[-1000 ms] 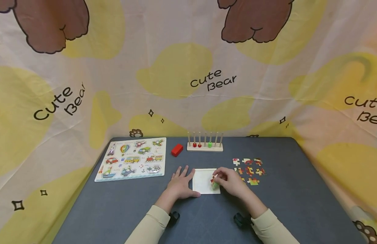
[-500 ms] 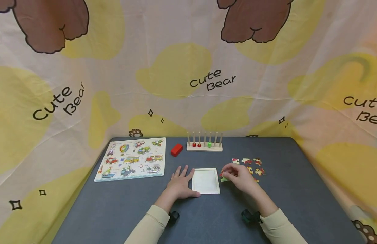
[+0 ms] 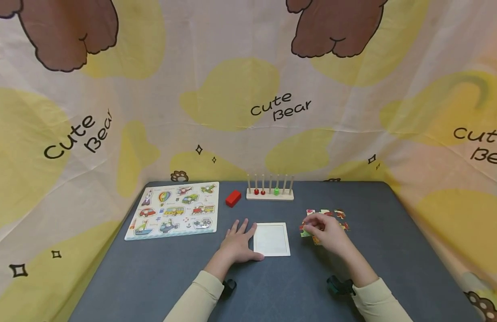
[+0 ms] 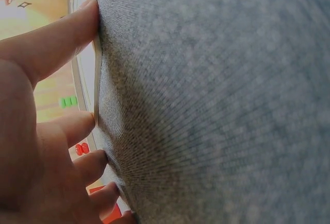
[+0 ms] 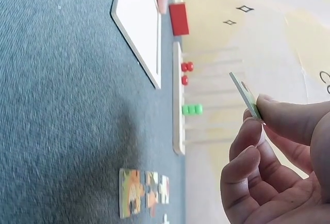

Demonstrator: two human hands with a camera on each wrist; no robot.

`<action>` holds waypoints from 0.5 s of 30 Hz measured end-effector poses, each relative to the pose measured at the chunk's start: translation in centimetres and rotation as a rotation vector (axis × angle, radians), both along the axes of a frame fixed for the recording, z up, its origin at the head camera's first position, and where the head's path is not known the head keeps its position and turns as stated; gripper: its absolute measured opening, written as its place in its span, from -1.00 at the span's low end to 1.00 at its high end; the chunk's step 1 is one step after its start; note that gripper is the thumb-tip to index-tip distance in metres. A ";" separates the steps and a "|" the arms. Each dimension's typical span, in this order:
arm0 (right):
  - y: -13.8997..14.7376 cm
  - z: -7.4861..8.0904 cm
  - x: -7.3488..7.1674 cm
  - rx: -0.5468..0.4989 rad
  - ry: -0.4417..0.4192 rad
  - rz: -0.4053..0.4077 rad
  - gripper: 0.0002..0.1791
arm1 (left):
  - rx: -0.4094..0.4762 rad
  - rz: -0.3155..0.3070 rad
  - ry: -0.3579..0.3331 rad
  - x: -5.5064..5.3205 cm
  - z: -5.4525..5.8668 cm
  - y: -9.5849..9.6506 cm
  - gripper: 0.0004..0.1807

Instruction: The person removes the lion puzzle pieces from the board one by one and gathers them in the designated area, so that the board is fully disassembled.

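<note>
My right hand (image 3: 329, 232) pinches a green-and-red jigsaw piece (image 5: 246, 96) between thumb and fingers, held up over the right of the table. Below and behind it, several other jigsaw pieces (image 3: 339, 214) lie in rows, partly covered by the hand in the head view. A square white puzzle frame (image 3: 271, 241) lies flat with nothing in it. Spread along its left side is my left hand (image 3: 237, 246), with the thumb at the near left corner and the index finger at the far left one; in the left wrist view the thumb (image 4: 62, 41) touches the edge.
A vehicle picture board (image 3: 153, 224) lies at the back left. Beside it sits a red block (image 3: 233, 198), then a wooden peg stand (image 3: 270, 197) with red and green beads. A printed cloth (image 3: 228, 89) hangs behind the table.
My right hand has moved right, from above the white frame to over the loose pieces, carrying the jigsaw piece with it. My left hand stays at the frame.
</note>
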State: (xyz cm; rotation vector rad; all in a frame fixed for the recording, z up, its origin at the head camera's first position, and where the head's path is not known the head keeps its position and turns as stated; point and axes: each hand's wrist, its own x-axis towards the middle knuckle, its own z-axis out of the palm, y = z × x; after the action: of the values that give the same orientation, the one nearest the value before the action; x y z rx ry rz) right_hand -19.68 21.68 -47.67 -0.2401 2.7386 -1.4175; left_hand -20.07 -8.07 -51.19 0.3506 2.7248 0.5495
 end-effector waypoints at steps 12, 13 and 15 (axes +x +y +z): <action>2.2 0.2 0.0 0.048 0.050 -0.023 -0.82 | 0.009 -0.004 -0.002 0.1 0.1 -0.1 0.11; 2.4 0.3 0.1 0.046 0.056 -0.028 -0.82 | 0.010 -0.004 -0.001 0.1 0.1 -0.1 0.11; 2.8 0.3 0.1 0.042 0.071 -0.027 -0.82 | 0.012 -0.004 0.000 0.1 0.1 -0.1 0.10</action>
State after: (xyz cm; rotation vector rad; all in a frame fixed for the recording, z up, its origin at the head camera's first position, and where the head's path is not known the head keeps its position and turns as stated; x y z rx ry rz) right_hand -19.56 24.45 -47.38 -0.2579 2.8355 -1.3824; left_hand -20.00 -8.13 -51.07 0.3597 2.7215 0.5654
